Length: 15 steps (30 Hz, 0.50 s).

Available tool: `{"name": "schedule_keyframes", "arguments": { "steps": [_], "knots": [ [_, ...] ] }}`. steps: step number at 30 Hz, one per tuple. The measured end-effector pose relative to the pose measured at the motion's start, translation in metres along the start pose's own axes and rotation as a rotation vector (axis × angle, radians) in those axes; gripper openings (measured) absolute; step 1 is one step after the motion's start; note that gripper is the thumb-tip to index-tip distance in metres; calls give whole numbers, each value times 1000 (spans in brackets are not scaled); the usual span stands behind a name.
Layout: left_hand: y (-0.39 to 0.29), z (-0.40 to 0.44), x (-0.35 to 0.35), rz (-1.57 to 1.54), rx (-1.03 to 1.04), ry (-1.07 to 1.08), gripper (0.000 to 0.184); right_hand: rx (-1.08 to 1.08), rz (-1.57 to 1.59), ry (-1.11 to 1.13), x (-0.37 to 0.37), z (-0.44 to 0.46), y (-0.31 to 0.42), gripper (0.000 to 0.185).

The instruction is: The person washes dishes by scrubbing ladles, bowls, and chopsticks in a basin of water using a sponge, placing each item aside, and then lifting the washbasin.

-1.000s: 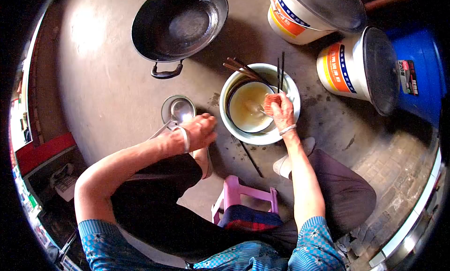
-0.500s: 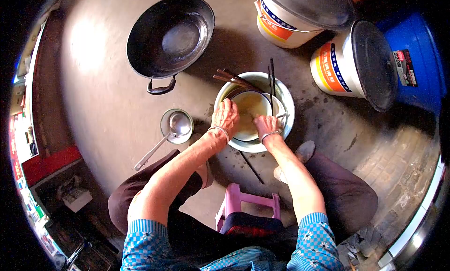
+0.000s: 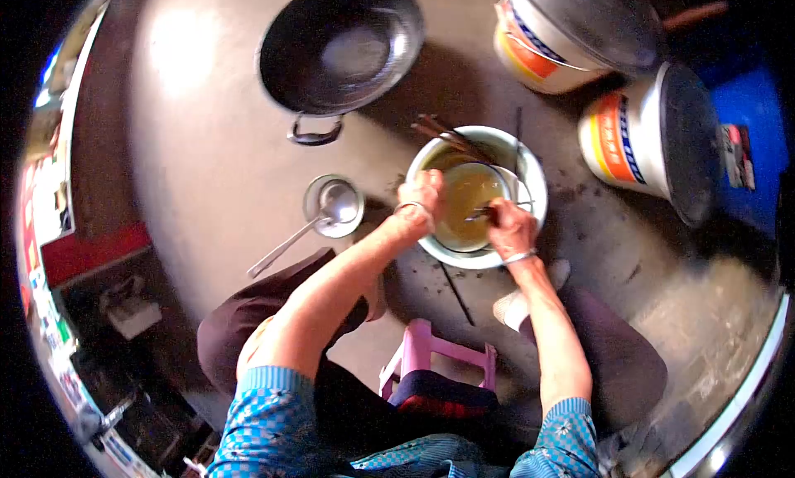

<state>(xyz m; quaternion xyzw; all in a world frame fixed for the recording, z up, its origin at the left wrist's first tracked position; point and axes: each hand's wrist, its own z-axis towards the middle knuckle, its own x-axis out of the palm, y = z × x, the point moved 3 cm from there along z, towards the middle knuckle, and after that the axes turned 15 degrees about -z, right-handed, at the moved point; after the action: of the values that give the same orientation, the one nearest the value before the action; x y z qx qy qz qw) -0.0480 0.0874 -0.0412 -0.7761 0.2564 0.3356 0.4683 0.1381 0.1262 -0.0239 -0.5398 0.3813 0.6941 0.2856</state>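
A pale wide basin [image 3: 540,178] stands on the floor between my feet. Inside it is a smaller bowl [image 3: 451,236] of murky yellowish water. My left hand [image 3: 421,200] is closed on the left rim of this bowl. Over the bowl's right side, my right hand [image 3: 513,230] is closed with its fingers pinched; a small dark, thin thing [image 3: 479,214] shows at the fingertips, too blurred to name. Several brown chopsticks [image 3: 447,135] lean out over the basin's far edge. Part of a white utensil or dish [image 3: 520,190] shows beside the bowl.
A ladle [image 3: 286,248] rests in a small metal pot [image 3: 358,198] to the left. Farther off sits a black wok [image 3: 331,60]. Lidded white buckets [image 3: 609,139] and a blue tub [image 3: 749,105] stand right. A chopstick [image 3: 458,294] lies near a pink stool [image 3: 421,345].
The whole view has shifted, so the basin appears farther right. My right hand has lifted somewhat from the water, with a thin dark thing now showing at its fingertips. My left hand stays at the bowl's rim.
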Motion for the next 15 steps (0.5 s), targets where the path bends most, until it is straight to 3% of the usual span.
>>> {"name": "schedule_keyframes", "arguments": {
  "steps": [3, 4, 8, 9, 11, 15],
  "knots": [
    [2, -6, 3, 15, 105, -79, 29, 114, 152, 9, -3, 4, 0, 9],
    [-7, -5, -5, -7, -62, 72, 28, 157, 184, 48, -3, 7, -2, 9],
    [-18, -18, -14, -116, -97, 90, 21, 251, 442, 31, -20, 18, 6, 11],
    [-14, -15, -9, -138, -155, 94, 19, 305, 662, 107, -8, 16, -1, 10],
    [-4, -18, 2, -175, -90, 33, 33, 549, 1070, 293, -30, 24, 8, 11],
    [-8, -24, 4, -221, -122, -61, 25, 603, 1108, 146, -53, 34, 4, 11]
  ]
}}
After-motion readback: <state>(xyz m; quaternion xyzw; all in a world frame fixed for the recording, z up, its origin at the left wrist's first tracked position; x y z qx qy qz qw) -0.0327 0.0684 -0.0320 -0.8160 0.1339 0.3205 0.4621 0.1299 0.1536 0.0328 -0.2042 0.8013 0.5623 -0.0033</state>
